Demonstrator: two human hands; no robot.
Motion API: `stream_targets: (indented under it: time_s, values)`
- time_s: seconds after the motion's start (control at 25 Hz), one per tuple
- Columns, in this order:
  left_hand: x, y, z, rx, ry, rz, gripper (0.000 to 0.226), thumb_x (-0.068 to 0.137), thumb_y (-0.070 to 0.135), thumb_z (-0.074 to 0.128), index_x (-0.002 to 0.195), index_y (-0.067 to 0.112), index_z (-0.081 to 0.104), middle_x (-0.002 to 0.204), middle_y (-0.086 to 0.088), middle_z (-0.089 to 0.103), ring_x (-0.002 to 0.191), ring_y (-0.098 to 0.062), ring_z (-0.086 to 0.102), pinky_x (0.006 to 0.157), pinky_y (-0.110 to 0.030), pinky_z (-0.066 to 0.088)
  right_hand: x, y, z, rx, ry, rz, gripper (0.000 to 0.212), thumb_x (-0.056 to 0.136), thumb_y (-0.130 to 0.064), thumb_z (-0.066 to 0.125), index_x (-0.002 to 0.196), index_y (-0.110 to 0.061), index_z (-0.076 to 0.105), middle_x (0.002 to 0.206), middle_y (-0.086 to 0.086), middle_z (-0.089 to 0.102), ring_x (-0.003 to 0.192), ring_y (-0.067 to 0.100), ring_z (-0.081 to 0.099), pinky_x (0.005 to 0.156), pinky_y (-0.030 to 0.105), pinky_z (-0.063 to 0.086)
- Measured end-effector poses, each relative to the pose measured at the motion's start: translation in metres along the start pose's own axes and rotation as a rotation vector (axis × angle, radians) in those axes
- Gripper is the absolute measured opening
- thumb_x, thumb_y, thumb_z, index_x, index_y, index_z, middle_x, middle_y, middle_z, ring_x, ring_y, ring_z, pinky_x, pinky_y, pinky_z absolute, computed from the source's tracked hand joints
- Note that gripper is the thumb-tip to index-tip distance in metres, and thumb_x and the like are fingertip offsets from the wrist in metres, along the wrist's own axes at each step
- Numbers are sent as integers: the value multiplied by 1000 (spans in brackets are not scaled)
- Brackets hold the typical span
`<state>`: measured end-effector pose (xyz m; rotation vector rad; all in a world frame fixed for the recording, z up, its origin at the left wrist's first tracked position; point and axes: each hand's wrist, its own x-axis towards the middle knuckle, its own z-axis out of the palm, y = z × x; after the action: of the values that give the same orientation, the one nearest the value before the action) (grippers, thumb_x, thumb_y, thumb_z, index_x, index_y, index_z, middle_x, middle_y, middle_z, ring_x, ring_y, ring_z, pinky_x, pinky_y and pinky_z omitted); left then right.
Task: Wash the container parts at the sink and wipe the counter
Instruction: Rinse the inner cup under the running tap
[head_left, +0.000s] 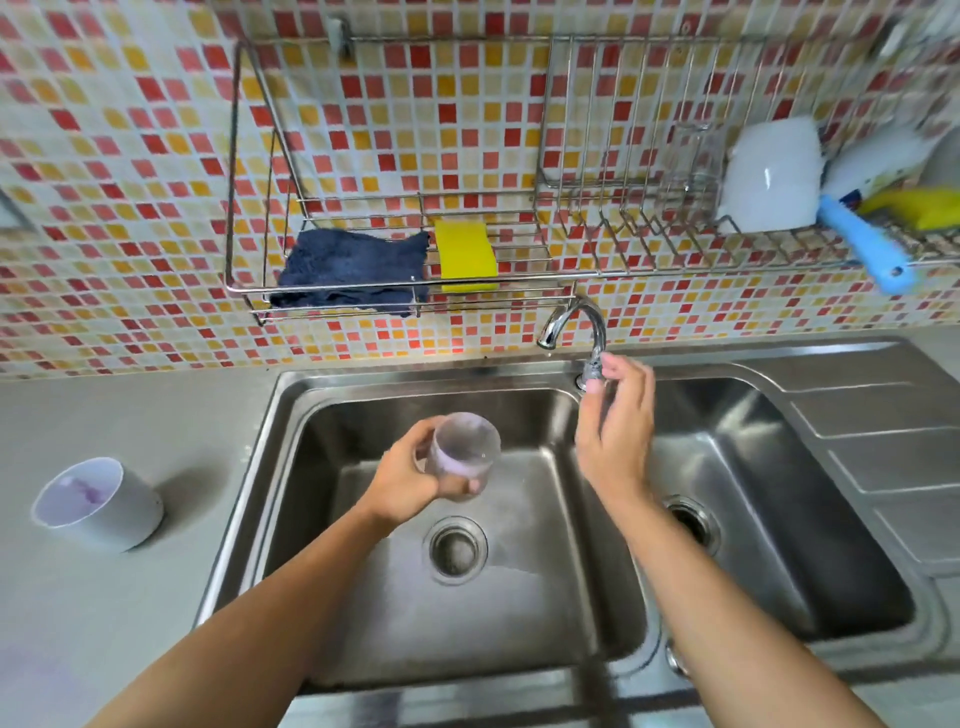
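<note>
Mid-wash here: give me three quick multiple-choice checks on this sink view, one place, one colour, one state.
1. Where is the white container?
A. on the counter left of the sink
B. in the right basin
C. in the wall rack

2. What colour is the sponge in the rack?
A. green
B. yellow
C. pink

3. What is the left hand doing?
A. hanging empty
B. pressing the counter
C. gripping the clear cup

Answers:
1 A, it sits on the grey counter beside the left basin.
2 B, it is yellow, next to the dark blue cloth.
3 C, its fingers curl round the cup over the left basin.
</note>
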<state>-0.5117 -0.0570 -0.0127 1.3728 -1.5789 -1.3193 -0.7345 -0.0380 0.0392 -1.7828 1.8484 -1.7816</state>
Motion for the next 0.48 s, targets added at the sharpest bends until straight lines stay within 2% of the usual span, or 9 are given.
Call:
stream_targets:
  time_s: [0.08,0.16,0.24,0.32,0.4,0.48]
  values:
    - [-8,14,-8,8,-8,43,72,54,16,90,115,33,56,111,10,65,103,-9,61,88,-24,50,46,-48,7,16,51,-123,34,90,-20,42,114,3,50,109,14,52,98,17,49,88,23,41]
    - [-13,27,-17,20,-16,83,74,52,17,92,116,32,57,112,9,65,104,-8,62,90,-24,49,89,-84,20,-44,-35,-146,36,89,-18,48,119,0,47,116,12,51,103,13,48,90,21,40]
    - [-17,39,-29,51,-23,119,75,50,17,92,115,32,58,112,9,66,103,-5,62,89,-22,49,124,-110,39,-194,-263,-89,50,89,-23,53,131,-1,39,131,14,44,118,22,46,98,29,39]
    - [-24,46,-42,102,-25,156,76,49,21,92,116,33,58,112,10,66,105,-4,62,91,-23,49,145,-123,62,-333,-534,42,67,89,-35,54,141,-4,26,144,17,30,131,30,34,106,37,32]
    - [-31,49,-51,145,-30,185,77,49,25,92,117,34,57,114,12,65,107,-5,61,93,-25,50,157,-123,82,-436,-739,197,80,87,-53,51,145,-8,19,149,16,25,133,34,32,105,40,32]
    - [-37,49,-58,172,-35,198,80,50,28,91,120,34,55,116,14,63,108,-5,60,95,-27,50,164,-120,96,-506,-857,291,91,78,-63,57,144,-10,23,146,15,34,128,34,41,98,38,40]
